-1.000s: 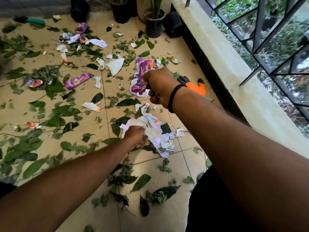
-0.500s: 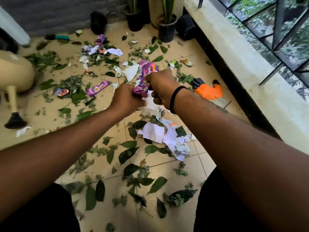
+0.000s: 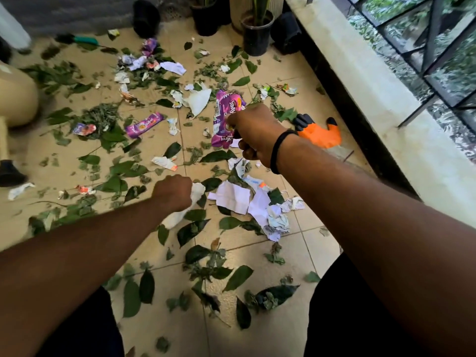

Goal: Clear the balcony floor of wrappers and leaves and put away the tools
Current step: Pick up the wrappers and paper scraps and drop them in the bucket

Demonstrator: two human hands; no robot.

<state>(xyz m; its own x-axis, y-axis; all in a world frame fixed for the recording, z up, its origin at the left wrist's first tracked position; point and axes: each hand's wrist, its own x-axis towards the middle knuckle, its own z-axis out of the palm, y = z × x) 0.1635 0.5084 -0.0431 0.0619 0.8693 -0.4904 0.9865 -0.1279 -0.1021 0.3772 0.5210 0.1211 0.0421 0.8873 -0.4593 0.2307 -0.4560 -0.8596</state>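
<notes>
At the far left, a green-handled garden tool (image 3: 85, 40) lay on the beige tiled balcony floor (image 3: 257, 338), with scattered green leaves (image 3: 238, 277) spread across the tiles nearer in. A flat purple snack wrapper (image 3: 144, 124) lay on the floor left of centre, well apart from both hands. The left hand (image 3: 173, 192) was low over the floor with its fingers curled tight around a crumpled white paper wrapper (image 3: 180, 215), part of which trailed out below the fist. Just to its right sat a heap of torn white paper scraps (image 3: 257, 204) mixed with leaves. Farther off and to the right, the right hand (image 3: 253, 134), a black band at its wrist, was clenched on a large crumpled purple foil wrapper (image 3: 225, 117) held up above the tiles. Beyond that wrist an orange work glove with black fingertips (image 3: 320, 134) lay on the floor beside the pale concrete ledge (image 3: 386, 104). Black plastic plant pots (image 3: 256, 34) stood at the far edge.
</notes>
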